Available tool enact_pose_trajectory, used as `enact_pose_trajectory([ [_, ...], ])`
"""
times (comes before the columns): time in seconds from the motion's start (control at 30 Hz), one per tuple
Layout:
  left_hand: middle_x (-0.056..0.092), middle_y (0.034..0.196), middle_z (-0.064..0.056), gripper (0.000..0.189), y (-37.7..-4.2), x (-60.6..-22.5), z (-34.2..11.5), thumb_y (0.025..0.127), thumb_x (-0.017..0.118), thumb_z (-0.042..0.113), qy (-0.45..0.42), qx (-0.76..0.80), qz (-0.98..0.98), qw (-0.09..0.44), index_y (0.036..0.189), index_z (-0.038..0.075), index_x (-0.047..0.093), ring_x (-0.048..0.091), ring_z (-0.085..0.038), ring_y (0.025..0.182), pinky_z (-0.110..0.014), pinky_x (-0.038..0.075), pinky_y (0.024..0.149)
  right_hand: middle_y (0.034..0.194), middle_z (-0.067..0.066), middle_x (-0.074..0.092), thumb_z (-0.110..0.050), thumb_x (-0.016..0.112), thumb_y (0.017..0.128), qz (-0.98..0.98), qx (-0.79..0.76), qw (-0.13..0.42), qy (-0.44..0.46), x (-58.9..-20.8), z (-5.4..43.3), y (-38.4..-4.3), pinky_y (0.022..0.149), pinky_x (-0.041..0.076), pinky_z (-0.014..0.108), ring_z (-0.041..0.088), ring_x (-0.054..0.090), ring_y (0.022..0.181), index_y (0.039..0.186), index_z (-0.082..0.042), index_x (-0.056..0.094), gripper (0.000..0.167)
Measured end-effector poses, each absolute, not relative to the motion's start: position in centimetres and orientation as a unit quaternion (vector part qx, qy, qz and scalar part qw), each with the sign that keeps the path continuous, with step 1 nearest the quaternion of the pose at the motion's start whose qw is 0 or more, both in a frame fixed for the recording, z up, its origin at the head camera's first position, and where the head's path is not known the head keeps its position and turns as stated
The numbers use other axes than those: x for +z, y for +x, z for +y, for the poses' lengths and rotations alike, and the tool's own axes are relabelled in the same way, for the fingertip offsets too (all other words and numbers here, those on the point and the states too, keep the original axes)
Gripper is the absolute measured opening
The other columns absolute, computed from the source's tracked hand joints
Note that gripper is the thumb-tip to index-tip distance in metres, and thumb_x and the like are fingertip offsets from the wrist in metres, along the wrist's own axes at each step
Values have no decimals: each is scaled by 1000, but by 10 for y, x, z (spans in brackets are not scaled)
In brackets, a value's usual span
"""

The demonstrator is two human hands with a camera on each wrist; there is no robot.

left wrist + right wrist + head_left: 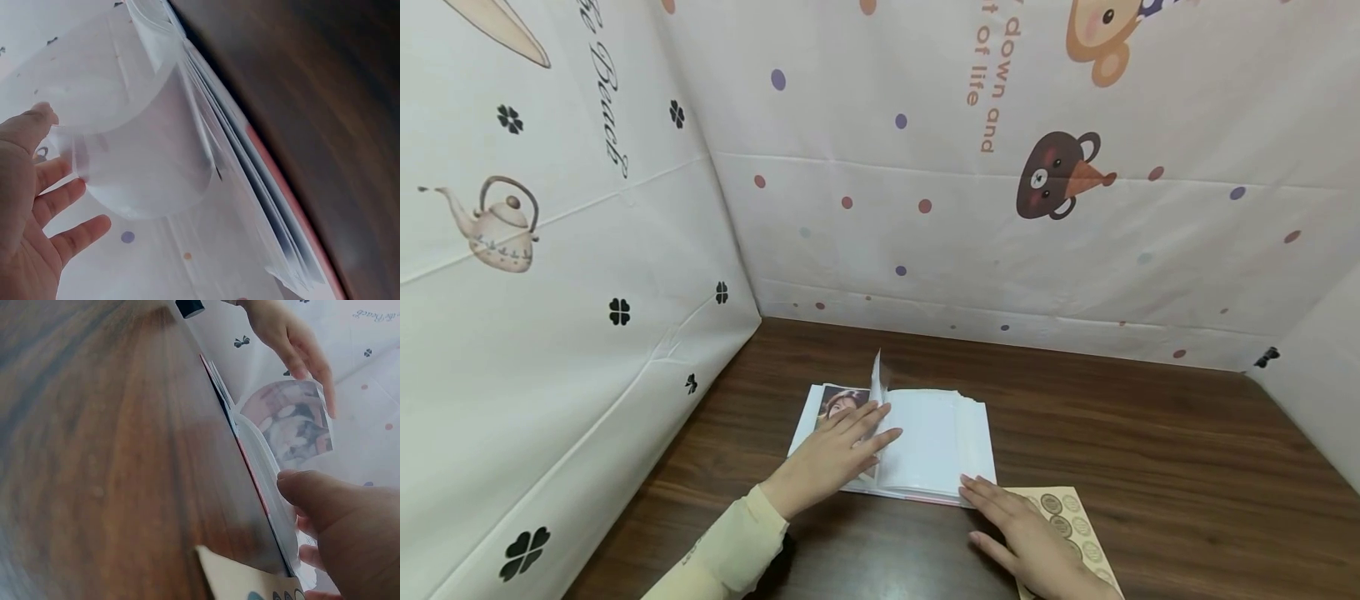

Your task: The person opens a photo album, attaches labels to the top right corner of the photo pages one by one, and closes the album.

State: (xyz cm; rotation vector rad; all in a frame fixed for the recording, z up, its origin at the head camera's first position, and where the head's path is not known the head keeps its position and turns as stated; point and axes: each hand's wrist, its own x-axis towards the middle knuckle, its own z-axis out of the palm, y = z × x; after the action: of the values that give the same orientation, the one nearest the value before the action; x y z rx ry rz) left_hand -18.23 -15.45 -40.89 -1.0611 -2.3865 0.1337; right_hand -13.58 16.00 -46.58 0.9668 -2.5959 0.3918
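A photo album (936, 442) lies open on the dark wooden counter (1150, 450), a little left of the counter's middle and near the patterned backdrop (925, 167) that stands behind and to both sides. The left hand (838, 454) rests over the album's left side with its fingers (872, 421) stretched out almost straight; in the left wrist view those fingers (59, 200) lie spread against a clear plastic sleeve page (147, 150) that bows up from the album, and the thumb touches the page's edge, so the hand steadies the leaf rather than clenching it. Under that hand a photograph (842, 402) shows on the album's left page. The right hand (1037, 546) lies flat at the album's near right corner, fingers (985, 496) straight and relaxed, the tips touching the edge of the stacked pages; it grasps nothing. Beneath this hand, just right of the album, a tan sticker sheet (1071, 521) with round seals lies on the counter
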Motion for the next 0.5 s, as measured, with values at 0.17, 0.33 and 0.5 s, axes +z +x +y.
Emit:
enact_pose_trajectory([
  [0.17,50,145,-8,60,-181,-412,-162,84,72,36,-398,22,-878,266,138,23,50,49,-24,133,-39,49,101,140,-5,56,-35,70,86,-914,137,171,341,-466,160,-136,92,50,41,19,57,124,130,-17,60,48],
  [0.33,50,144,-10,71,-178,-415,-170,75,78,37,-398,32,-878,265,137,20,49,49,-25,133,-39,47,104,140,-5,56,-35,70,86,-915,137,169,338,-465,160,-136,92,50,41,19,57,124,130,-18,60,48],
  [0.5,51,144,-11,72,-176,-417,-178,72,81,33,-390,43,-881,264,136,17,50,50,-25,132,-37,45,105,139,-5,56,-35,71,85,-913,134,178,342,-466,161,-136,92,50,40,19,58,123,129,-18,61,49],
])
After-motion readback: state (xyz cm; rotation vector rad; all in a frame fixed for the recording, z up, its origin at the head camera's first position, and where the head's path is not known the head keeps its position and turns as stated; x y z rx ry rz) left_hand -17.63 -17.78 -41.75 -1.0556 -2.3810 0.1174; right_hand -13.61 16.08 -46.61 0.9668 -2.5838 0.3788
